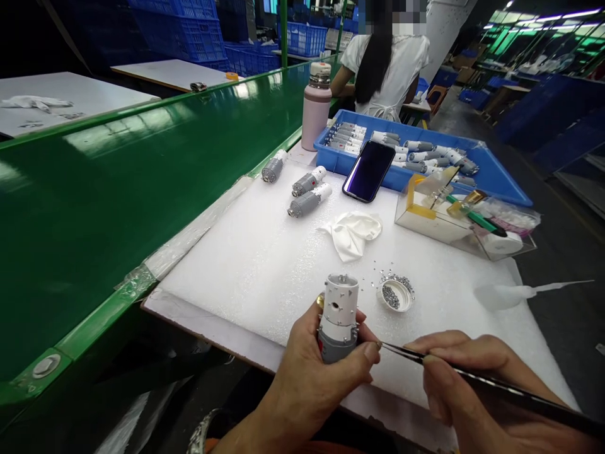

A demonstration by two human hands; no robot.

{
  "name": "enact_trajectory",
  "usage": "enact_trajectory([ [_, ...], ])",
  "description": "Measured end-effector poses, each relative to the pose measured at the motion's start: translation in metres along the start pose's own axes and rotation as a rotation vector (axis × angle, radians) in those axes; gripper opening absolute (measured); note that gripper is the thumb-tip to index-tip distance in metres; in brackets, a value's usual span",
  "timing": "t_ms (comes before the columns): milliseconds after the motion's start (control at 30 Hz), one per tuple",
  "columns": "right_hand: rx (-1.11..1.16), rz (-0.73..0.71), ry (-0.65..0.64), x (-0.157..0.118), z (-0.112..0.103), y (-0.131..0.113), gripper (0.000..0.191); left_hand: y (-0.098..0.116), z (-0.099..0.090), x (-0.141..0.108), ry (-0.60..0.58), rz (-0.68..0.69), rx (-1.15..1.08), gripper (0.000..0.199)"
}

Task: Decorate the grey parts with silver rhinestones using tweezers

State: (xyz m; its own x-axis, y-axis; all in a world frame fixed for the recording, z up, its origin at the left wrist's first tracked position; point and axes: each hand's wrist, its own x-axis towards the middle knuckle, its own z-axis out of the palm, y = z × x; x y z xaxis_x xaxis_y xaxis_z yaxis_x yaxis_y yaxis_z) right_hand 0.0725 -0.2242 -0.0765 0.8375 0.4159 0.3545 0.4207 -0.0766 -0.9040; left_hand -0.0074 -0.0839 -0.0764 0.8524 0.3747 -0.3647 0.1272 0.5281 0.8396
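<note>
1. My left hand (pixel 312 378) holds a gray-and-white cylinder (pixel 338 315) upright, just above the front of a white foam sheet (pixel 265 271). My right hand (pixel 466 378) brings long black tweezers (pixel 472 372) in from the right, their tip beside my left thumb.
2. Judging by the small silver studs (pixel 396 295) already on the cylinder's white end, I'd call this step stud-setting. The next move calls for a steady tip, lined up on a spot on that end.
3. My left hand is clenched around the cylinder, and my right is pinching the tweezers. I cannot tell whether the tip holds a stud; it is too small to see.
4. A bottle cap (pixel 396 295) full of studs sits just beyond the cylinder, within reach of the tweezers, with loose studs scattered around it.
5. The foam's front edge runs beneath my hands, and a green conveyor rail (pixel 99 321) borders its left side. A crumpled white cloth (pixel 352 233) lies farther back, and a squeeze bottle (pixel 508 295) lies well to the right, leaving the tweezers room to swing.
</note>
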Motion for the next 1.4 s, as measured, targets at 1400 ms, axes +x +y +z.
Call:
enact_trajectory([
  [1400, -0.075, -0.257, 0.31, 0.008, 0.019, 0.004, 0.013, -0.024, -0.004, -0.008, -0.198, -0.112, -0.223, 0.048],
])
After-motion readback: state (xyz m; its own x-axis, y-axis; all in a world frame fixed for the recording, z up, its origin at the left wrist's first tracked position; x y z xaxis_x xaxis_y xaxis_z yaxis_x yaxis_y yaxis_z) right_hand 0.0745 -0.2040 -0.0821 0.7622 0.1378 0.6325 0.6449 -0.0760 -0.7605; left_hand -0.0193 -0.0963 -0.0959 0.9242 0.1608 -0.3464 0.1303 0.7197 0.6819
